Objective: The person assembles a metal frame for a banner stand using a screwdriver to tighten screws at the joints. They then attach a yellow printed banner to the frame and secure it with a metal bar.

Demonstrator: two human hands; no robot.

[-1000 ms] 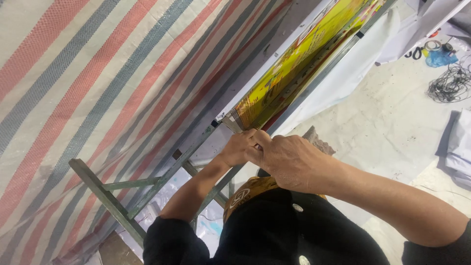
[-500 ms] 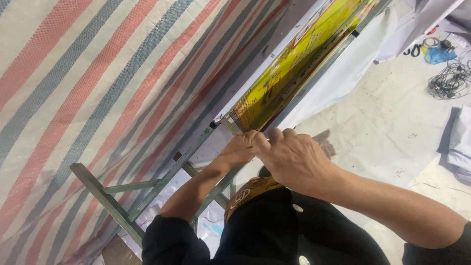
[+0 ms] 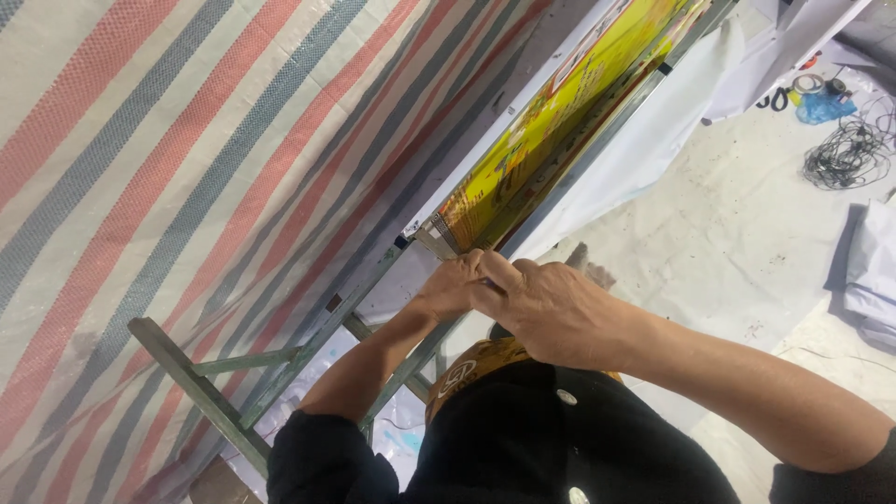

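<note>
A striped tarp [image 3: 159,159] of red, grey and white fills the left side, and pale sheeting covers the floor [image 3: 747,233] on the right. A grey metal frame [image 3: 308,345] leans across the tarp, carrying a long yellow banner [image 3: 551,121] that runs up toward the top right. The right hand [image 3: 560,313] lies curled over the banner's lower end at the frame rail, fingers closed on it. The left hand [image 3: 448,289] sits just beside and partly under it, closed at the same corner. Compared with a second ago, both hands have stayed clamped there; only the view has shifted slightly. A black cable [image 3: 845,154] lies coiled far right.
</note>
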